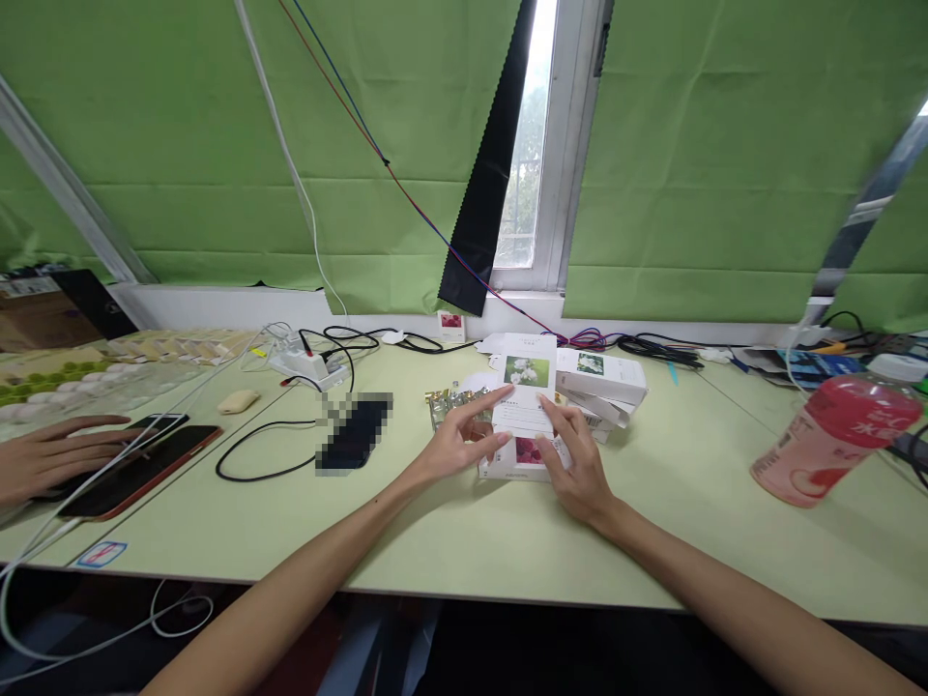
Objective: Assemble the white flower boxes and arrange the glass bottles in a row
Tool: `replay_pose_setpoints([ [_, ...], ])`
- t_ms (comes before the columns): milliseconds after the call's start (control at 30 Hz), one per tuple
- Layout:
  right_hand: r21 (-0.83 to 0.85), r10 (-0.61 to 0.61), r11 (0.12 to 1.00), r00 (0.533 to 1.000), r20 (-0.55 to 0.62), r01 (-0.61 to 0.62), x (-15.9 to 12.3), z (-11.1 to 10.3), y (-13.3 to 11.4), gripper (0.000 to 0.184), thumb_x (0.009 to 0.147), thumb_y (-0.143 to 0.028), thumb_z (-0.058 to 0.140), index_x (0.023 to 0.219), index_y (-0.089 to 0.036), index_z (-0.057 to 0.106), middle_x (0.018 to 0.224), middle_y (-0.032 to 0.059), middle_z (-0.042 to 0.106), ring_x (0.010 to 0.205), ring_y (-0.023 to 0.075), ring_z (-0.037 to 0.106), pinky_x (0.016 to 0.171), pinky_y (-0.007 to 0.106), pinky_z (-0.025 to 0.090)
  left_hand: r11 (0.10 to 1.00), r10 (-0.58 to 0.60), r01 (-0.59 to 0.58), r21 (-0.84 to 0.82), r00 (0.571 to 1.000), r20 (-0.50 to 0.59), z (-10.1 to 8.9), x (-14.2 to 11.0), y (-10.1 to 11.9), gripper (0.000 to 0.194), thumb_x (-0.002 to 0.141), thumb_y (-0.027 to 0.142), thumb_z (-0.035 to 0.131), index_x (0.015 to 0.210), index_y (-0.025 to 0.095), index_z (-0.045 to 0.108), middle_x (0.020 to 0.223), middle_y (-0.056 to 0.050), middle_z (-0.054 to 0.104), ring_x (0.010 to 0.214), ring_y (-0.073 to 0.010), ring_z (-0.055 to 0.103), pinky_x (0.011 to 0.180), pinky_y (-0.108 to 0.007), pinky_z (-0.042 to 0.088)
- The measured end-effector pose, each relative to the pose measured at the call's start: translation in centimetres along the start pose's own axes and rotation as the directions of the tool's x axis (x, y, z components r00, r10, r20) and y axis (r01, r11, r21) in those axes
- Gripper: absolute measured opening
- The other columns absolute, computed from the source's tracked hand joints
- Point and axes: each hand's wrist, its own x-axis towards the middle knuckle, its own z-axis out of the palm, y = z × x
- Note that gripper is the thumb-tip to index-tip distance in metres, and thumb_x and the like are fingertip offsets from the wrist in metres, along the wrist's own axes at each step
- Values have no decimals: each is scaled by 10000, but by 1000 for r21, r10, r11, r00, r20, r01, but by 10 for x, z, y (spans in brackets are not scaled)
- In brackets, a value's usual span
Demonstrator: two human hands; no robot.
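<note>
In front of me a white carton [527,411] with a picture of white flowers is tilted up towards me, its upper end farther away. My left hand [464,430] grips its left side, index finger on the front and thumb lower down. On the right side my right hand [578,459] holds it with bent fingers. Below its lower end lies a white box [516,471] with a dark red picture; whether the two are joined I cannot tell. Small shiny foil packs [446,404] lie behind my left hand. Several similar white cartons [605,372] are piled beyond my right hand.
A pink bottle [816,445] stands tilted-looking at right. Left lie a blurred-out phone [355,433], a cable and a power strip [304,362]. Another person's hand [69,454] rests over phones at far left. Cables run along the wall; the table edge [522,597] is near me.
</note>
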Motion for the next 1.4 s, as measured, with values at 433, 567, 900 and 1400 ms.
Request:
replay_pose_setpoints([
  [433,-6,-5,1000,1000,-7,5,0,0,1,533,1006,-243,491,1522,-340,399,1145,86,534,1070,217,578,892,393,552,1000,-16,15,-6,1000,-8,1,0,3,731,852,375,743,1509,257,444,1171,-120,667,587,-68,538,507,-194,449],
  [567,-12,-6,1000,1000,-14,5,0,0,1,518,1006,-248,496,1512,-331,421,1124,85,543,1046,218,586,872,394,558,999,-37,37,-4,999,-21,2,0,3,731,847,389,745,1505,259,453,1145,-112,675,577,-68,527,509,-199,442],
  [900,-11,-14,1000,1000,-19,14,-1,1,5,511,1005,-251,521,1502,-337,436,1124,79,551,1041,209,592,849,368,556,998,-62,62,2,998,-25,3,0,6,717,854,397,737,1499,249,462,1034,-83,678,577,-71,511,506,-196,423],
  [1400,-21,-27,999,999,-36,26,0,1,6,489,1007,-255,519,1486,-331,461,1090,76,569,1000,202,607,808,358,558,996,-85,84,-11,996,-15,3,0,5,757,830,391,762,1503,231,456,793,-20,658,566,-92,504,526,-212,425],
])
